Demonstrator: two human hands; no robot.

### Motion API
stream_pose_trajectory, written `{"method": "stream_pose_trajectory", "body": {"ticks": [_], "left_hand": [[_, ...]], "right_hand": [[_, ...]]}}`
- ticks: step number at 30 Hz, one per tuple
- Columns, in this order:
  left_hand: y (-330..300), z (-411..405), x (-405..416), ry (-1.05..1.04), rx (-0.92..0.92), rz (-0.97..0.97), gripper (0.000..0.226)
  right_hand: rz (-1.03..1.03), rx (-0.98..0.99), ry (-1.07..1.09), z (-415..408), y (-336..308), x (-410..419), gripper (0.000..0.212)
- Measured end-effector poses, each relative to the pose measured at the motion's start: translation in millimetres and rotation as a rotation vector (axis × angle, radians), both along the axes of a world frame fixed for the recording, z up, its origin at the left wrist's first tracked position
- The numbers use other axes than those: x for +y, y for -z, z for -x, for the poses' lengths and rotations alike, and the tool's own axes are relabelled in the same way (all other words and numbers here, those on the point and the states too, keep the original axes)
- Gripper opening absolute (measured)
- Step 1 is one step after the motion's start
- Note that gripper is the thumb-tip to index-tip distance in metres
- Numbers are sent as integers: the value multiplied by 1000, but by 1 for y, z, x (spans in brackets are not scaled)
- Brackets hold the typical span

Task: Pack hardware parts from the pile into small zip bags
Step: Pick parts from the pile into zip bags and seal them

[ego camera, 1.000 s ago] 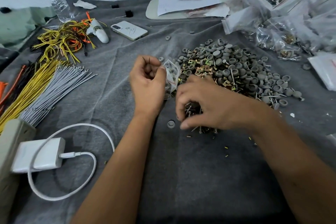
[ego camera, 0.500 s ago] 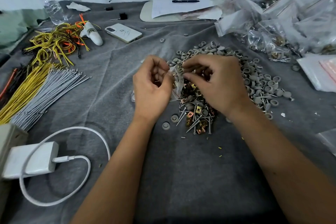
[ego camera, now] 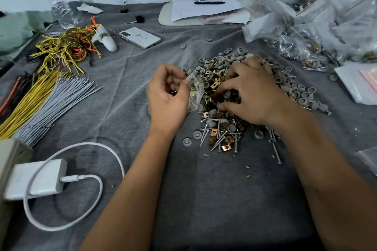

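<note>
A pile of hardware (ego camera: pixel 293 87) lies on the grey cloth: grey round caps, brass clips and screws. My left hand (ego camera: pixel 167 96) pinches a small clear zip bag (ego camera: pixel 195 92) with a red seal line, holding it at the pile's left edge. A few brass parts show inside the bag. My right hand (ego camera: pixel 248 91) lies on the pile with its fingers curled down among the clips and caps. Whether those fingers hold a part is hidden. Loose screws and clips (ego camera: pixel 219 137) lie just below both hands.
Filled zip bags (ego camera: pixel 310 32) heap up at the back right, flat empty bags (ego camera: pixel 359 81) at the right edge. Wire bundles (ego camera: pixel 47 98) lie left, with a phone (ego camera: pixel 139 37), a bottle (ego camera: pixel 61 8), a white charger and cable (ego camera: pixel 38 177), and a clipboard with pen (ego camera: pixel 204 11).
My right hand has left the bag's mouth and dropped to the right onto the pile. My left hand still holds the bag in about the same place.
</note>
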State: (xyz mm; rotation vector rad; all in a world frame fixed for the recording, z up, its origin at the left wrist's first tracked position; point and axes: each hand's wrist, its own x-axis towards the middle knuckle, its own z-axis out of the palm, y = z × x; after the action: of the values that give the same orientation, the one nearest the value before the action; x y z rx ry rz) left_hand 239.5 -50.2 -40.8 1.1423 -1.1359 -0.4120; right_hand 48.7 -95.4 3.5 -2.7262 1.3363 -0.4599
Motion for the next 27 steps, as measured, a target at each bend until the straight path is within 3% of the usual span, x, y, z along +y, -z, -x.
{"method": "stream_pose_trajectory", "body": {"ticks": [4, 12, 21, 27], "left_hand": [[0, 2, 1, -2, -1, -4, 22], [-1, 1, 0, -13, 8, -15, 23], [0, 1, -1, 7, -8, -27, 16], [-1, 1, -1, -1, 11, -32, 18]], "right_hand": [[51, -10, -7, -7, 6, 4, 31], [25, -318, -100, -10, 10, 7, 23], [-7, -476, -89, -9, 10, 4, 21], [-84, -459, -75, -10, 10, 5, 22]]}}
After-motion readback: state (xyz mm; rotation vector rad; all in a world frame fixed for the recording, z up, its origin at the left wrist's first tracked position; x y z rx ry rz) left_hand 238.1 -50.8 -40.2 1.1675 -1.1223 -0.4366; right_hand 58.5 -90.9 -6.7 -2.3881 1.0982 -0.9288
